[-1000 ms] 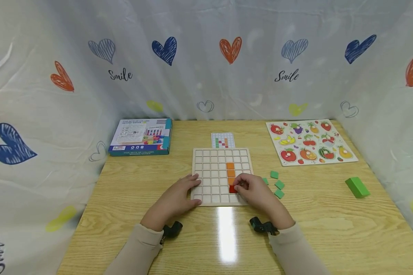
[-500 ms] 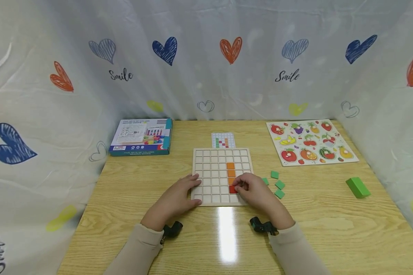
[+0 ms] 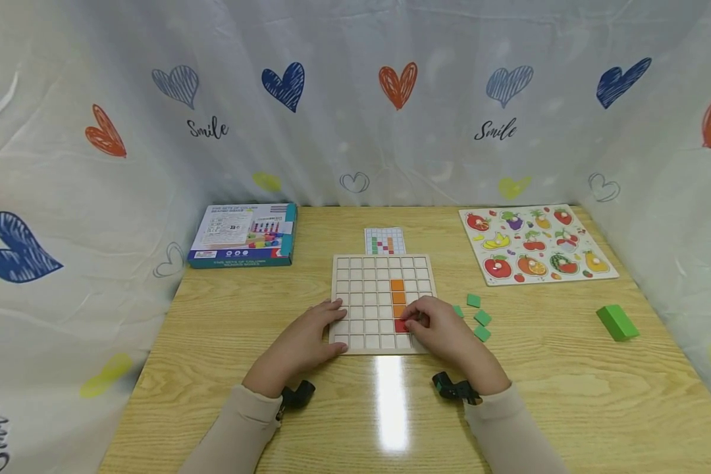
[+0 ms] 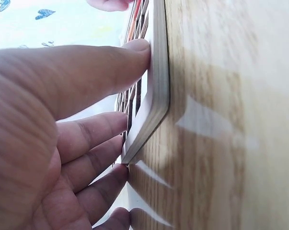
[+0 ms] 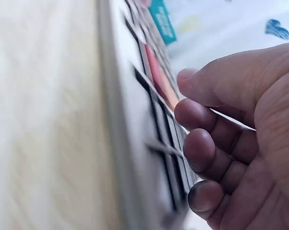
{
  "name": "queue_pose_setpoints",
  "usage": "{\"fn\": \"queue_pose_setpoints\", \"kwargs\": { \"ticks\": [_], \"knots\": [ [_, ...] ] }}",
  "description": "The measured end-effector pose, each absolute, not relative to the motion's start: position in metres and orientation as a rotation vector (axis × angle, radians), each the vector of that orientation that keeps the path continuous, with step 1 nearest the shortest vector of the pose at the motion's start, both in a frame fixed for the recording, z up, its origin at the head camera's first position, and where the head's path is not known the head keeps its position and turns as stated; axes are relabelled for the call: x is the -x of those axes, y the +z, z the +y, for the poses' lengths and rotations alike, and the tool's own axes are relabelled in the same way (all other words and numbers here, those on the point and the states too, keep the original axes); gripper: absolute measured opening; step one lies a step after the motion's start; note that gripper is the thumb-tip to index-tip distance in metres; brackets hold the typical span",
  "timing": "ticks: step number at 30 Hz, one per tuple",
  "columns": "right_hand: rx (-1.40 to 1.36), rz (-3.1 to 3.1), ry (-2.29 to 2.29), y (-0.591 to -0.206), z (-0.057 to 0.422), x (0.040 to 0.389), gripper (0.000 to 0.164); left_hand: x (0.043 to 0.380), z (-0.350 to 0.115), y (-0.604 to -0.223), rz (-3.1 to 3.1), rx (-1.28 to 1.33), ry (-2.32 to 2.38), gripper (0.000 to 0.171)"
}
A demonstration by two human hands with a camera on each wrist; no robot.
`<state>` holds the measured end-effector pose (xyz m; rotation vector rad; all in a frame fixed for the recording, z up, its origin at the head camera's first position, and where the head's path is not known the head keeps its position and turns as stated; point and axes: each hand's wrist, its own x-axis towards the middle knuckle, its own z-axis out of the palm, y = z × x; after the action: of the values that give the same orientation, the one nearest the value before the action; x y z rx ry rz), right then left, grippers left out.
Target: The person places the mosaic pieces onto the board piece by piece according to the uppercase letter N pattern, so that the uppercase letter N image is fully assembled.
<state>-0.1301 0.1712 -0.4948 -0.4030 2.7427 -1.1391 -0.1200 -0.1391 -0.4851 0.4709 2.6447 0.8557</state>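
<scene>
Tile (image 3: 399, 326), red, perhaps against right fingertips (image 5: 191, 114)

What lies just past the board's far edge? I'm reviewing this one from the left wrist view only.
Observer: A small card printed with coloured squares, in the head view.

Reviewer: And how many orange tiles are on the board?

Observer: Three orange tiles show on the grid board, in a column just beyond the red tile at the right hand's fingertips.

Reviewer: Any loose pieces nearby?

Observer: Yes, green tiles lie on the table, to the right of the board.
</scene>
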Motion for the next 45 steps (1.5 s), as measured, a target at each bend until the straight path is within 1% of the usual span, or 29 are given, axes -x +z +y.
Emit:
{"fn": "queue_pose_setpoints", "kwargs": {
  "ticks": [5,9,14,19,25,29,41,45],
  "knots": [
    [0.354,2.869,-1.128,-0.487,0.203,0.132,0.009,0.120,-0.139,-0.486,2.646,-0.481,0.850,0.070],
    [0.249,2.915,-1.071,-0.482,0.232,0.129,0.012,0.121,-0.139,-0.486,2.643,-0.497,0.859,0.069],
    [0.177,2.860,-1.018,-0.482,0.250,0.121,0.011,0.121,-0.139,-0.487,2.642,-0.480,0.866,0.069],
    [0.155,2.831,-0.987,-0.485,0.250,0.116,0.015,0.120,-0.139,-0.485,2.637,-0.465,0.876,0.069],
    [0.139,2.888,-0.861,-0.484,0.241,0.114,0.025,0.119,-0.139,-0.483,2.635,-0.466,0.885,0.070],
    [0.142,2.936,-0.780,-0.485,0.237,0.113,0.027,0.119,-0.139,-0.482,2.631,-0.472,0.890,0.069],
    [0.123,2.875,-0.892,-0.489,0.235,0.115,0.020,0.118,-0.138,-0.483,2.643,-0.452,0.867,0.069],
    [0.112,2.830,-0.976,-0.488,0.236,0.114,0.013,0.118,-0.138,-0.482,2.638,-0.455,0.872,0.069]
  ]
}}
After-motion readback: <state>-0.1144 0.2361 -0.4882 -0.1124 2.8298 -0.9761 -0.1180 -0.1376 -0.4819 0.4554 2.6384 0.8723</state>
